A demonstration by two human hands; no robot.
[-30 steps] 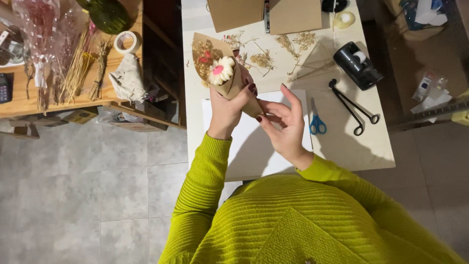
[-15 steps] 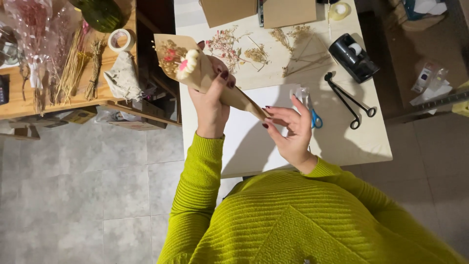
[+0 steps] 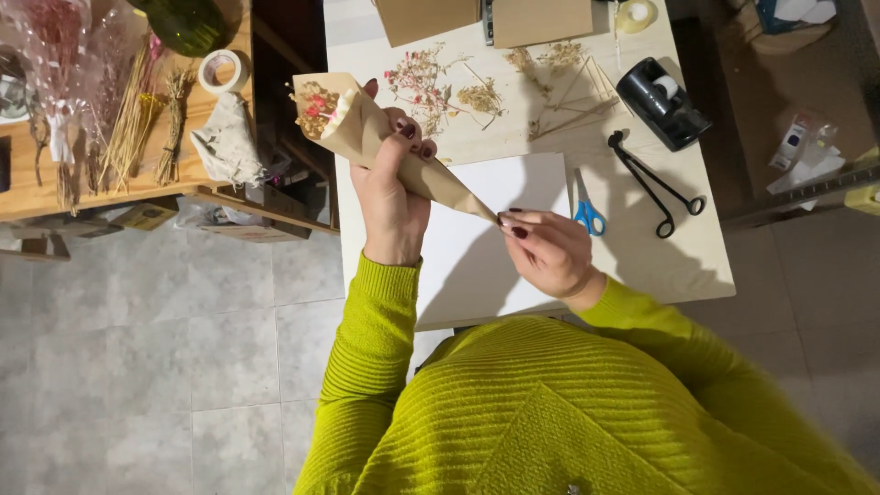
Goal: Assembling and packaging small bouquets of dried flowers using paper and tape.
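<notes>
A brown paper cone (image 3: 385,147) filled with small dried flowers is lifted over the left edge of the pale table (image 3: 678,266). My left hand (image 3: 390,197) is wrapped around the cone's middle, its wide mouth pointing up and left. My right hand (image 3: 545,247) pinches the cone's pointed tip between its fingertips. Under both hands lies a white sheet of paper (image 3: 486,238).
Loose dried flowers (image 3: 449,82), blue scissors (image 3: 587,213), black tongs (image 3: 655,183), a black tape dispenser (image 3: 662,103) and cardboard pieces (image 3: 486,18) lie on the table. A wooden shelf (image 3: 128,174) at left holds dried stalks, wrapped flowers and a tape roll (image 3: 220,70). Grey tiled floor lies below.
The cone has swung up and to the left, off the table's edge. My right hand slid down to its tip.
</notes>
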